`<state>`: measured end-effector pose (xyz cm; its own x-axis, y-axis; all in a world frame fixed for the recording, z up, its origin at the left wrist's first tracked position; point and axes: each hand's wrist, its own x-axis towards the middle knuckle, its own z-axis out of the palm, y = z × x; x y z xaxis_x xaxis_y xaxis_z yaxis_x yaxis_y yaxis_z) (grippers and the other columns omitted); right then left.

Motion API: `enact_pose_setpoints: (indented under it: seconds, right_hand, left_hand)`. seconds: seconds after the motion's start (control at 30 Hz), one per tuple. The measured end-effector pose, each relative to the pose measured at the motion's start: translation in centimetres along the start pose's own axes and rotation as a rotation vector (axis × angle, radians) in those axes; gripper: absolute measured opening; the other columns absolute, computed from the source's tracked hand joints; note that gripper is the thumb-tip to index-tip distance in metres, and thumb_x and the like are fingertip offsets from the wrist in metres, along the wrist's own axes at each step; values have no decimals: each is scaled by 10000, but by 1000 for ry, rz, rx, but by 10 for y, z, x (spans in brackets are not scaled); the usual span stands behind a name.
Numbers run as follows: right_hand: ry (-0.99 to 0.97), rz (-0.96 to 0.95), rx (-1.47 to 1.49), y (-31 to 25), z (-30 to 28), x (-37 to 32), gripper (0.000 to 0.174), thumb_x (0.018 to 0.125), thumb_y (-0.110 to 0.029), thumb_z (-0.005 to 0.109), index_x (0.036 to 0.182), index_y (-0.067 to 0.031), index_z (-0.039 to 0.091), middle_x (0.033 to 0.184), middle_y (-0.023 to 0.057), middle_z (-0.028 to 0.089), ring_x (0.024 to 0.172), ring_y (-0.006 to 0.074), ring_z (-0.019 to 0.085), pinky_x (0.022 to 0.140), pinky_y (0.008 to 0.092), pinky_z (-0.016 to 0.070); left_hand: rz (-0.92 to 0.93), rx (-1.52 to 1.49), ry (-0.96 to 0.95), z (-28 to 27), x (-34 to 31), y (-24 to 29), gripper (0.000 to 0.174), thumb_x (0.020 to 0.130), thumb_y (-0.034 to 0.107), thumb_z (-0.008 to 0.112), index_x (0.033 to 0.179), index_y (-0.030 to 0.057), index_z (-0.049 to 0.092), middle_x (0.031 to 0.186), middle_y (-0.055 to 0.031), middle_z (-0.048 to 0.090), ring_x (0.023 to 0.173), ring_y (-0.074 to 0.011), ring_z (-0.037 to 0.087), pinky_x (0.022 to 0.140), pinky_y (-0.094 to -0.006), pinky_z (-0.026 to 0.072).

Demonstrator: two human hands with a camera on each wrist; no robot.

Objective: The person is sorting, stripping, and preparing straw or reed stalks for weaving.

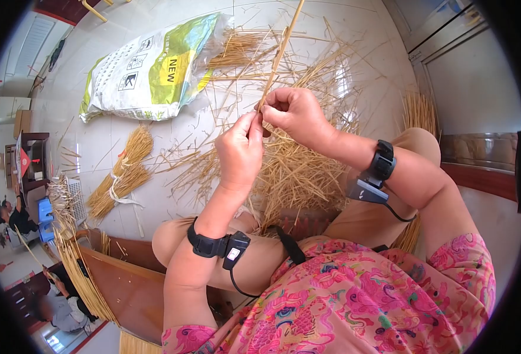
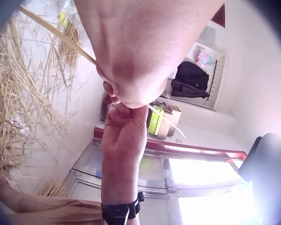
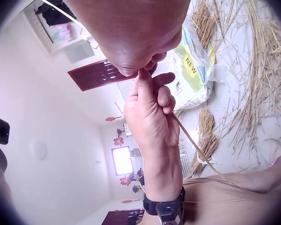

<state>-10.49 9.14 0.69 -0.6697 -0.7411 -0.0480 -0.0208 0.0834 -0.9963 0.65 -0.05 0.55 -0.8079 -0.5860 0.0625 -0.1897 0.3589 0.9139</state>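
Observation:
Between both hands, a long straw stalk (image 1: 281, 50) slants up and away toward the top of the head view. My left hand (image 1: 239, 154) pinches it near its lower part, thumb against the fingers. Right beside it, my right hand (image 1: 298, 117) grips the stalk with thumb and curled fingertips. The fingertips of the two hands meet, which hides the stalk between them. In the left wrist view the stalk (image 2: 61, 36) runs off to the upper left. A thin brown length of stalk (image 3: 193, 139) extends below the left hand in the right wrist view.
Loose straw (image 1: 301, 171) covers the floor under the hands. A white and green bag (image 1: 148, 71) lies beyond, with a straw bundle (image 1: 237, 50) beside it. Another bundle (image 1: 122, 171), tied with white strips, lies left. A brown wooden piece (image 1: 125, 289) stands by the left leg. People sit far left.

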Motion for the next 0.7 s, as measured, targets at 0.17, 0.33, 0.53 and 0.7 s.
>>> enact_pose_setpoints:
  seconds: [0.17,0.33,0.53,0.7]
  right_hand:
    - [8,42,-100,-8,-4,-2,119,767,-73,590,759,35,639,603,41,594,572,48,501,509,240,437]
    - [16,13,-14,0,-3,1,127,777,-80,603,771,42,638,631,38,609,595,52,522,528,239,452]
    - [27,9,3,1,-2,1,133,779,-85,612,782,45,640,648,43,619,607,54,534,539,237,460]
    - [26,20,-94,-2,-4,2,121,764,-79,611,769,39,640,630,50,612,590,54,526,523,240,453]
  left_hand:
    - [52,17,-10,2,-1,-3,191,926,91,525,1026,-31,632,679,-68,661,471,-42,495,435,-213,403]
    - [-50,-69,-32,0,0,6,190,937,103,507,1001,-26,632,677,-64,657,466,-40,484,431,-210,396]
    - [-54,-79,-31,0,2,7,168,928,101,523,979,-13,635,643,-60,648,448,-59,505,424,-228,407]
    - [-31,-48,-53,2,1,1,189,944,111,495,989,-9,635,671,-51,654,463,-35,475,429,-209,385]
